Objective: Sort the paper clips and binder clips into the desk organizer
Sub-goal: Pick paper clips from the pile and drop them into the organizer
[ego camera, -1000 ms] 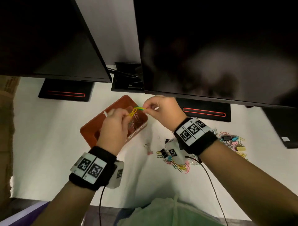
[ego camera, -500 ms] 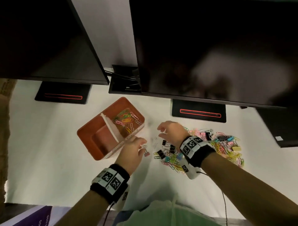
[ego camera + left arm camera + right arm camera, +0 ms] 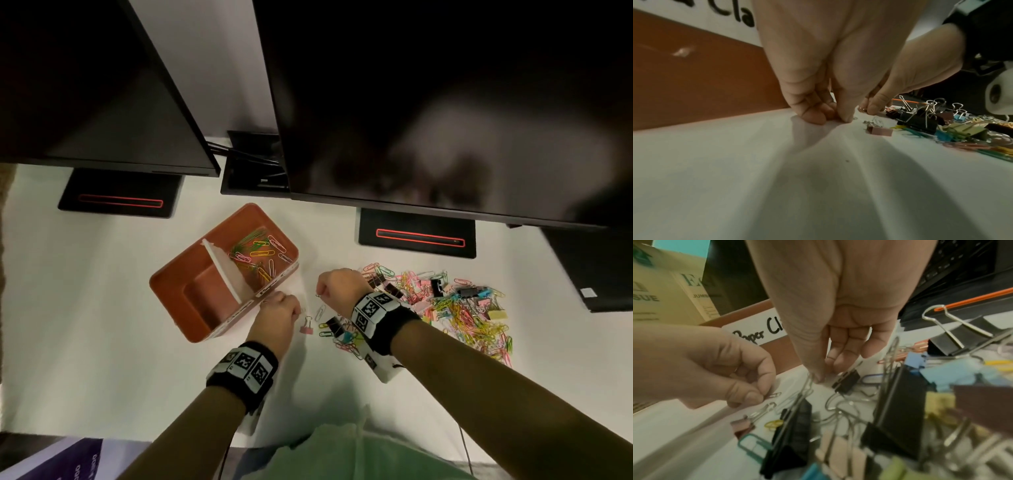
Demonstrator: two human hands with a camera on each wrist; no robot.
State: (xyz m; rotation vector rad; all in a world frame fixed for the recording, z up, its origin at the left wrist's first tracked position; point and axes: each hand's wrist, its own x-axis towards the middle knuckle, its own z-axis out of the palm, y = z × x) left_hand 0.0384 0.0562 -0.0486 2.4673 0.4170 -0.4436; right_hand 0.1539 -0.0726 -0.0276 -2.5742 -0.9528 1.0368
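The orange desk organizer (image 3: 171, 291) stands left of centre, split by a white divider (image 3: 226, 274). Its far compartment holds coloured paper clips (image 3: 260, 253); the near one looks bare. A label reading "Paper Cl" (image 3: 756, 335) is on its side. A mixed pile of paper clips and binder clips (image 3: 455, 308) lies to the right. My left hand (image 3: 298, 310) is down at the table beside the organizer and pinches a small paper clip (image 3: 774, 395). My right hand (image 3: 318, 294) pinches a silver paper clip (image 3: 808, 384) at the pile's left edge. A pink binder clip (image 3: 307, 329) lies between the hands.
Two dark monitors overhang the back of the white desk (image 3: 85, 342); their black stands (image 3: 416, 236) sit behind the organizer and the pile. A cable box (image 3: 253, 168) sits between them. A keyboard (image 3: 589, 267) lies at the far right. Black binder clips (image 3: 898, 402) crowd close under my right hand.
Both hands held clips over the organizer a second ago. They have come down towards me to the table and now each pinches a paper clip by the pile's left edge.
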